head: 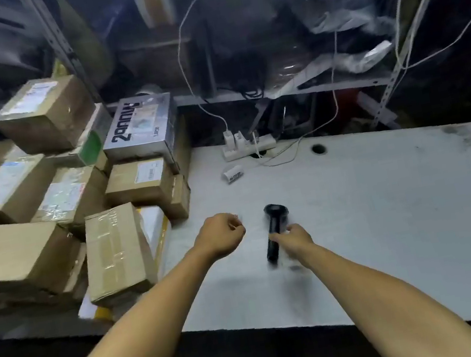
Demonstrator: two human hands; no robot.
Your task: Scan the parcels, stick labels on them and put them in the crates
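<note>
A pile of brown cardboard parcels covers the left end of the white table. One tall parcel leans at the pile's near right edge. On the table in front of me lies a black handheld scanner, head pointing away. My right hand is at the scanner's handle, fingers curled onto it; the hand is blurred. My left hand hovers just left of the scanner, curled into a fist. A tiny pale bit shows at its knuckles, too small to identify. No crate is in view.
A small white label roll lies behind the scanner. A white power strip with plugs and cables sits at the table's back edge, next to a cable hole. A silver printed box tops the pile. Cluttered metal shelving stands behind.
</note>
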